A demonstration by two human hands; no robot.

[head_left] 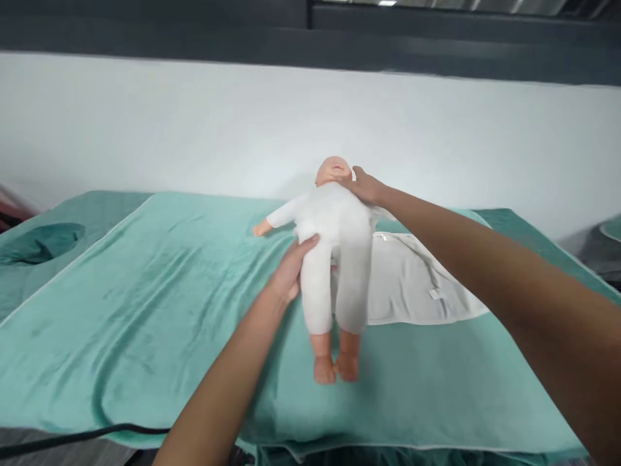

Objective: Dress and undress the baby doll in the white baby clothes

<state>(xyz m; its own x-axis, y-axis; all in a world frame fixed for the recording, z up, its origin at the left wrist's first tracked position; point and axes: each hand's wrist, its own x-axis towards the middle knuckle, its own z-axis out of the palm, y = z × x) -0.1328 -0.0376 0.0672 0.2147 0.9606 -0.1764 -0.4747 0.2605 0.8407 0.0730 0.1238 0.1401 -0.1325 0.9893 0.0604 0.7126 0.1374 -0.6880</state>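
A baby doll [324, 217] with a white cloth body and bare plastic head, hands and feet is held face up above the bed. My left hand [292, 262] grips it at the hip and upper thigh, the thumb on top and the other fingers hidden beneath. At its neck and shoulder is my right hand [363, 186], with the thumb side near the doll's head and the rest of the fingers mostly out of sight behind it. Under and to the right of the doll lies a pale grey-white cloth garment [407, 285] with a small tag, spread flat.
A teal plush blanket [145, 310] with light edging covers the bed, wrinkled on the left. Behind it rises a white wall [194, 123] with a dark band on top. A black cable [87, 435] crosses the lower left. Dark grey cloth [594, 249] sits at the far right.
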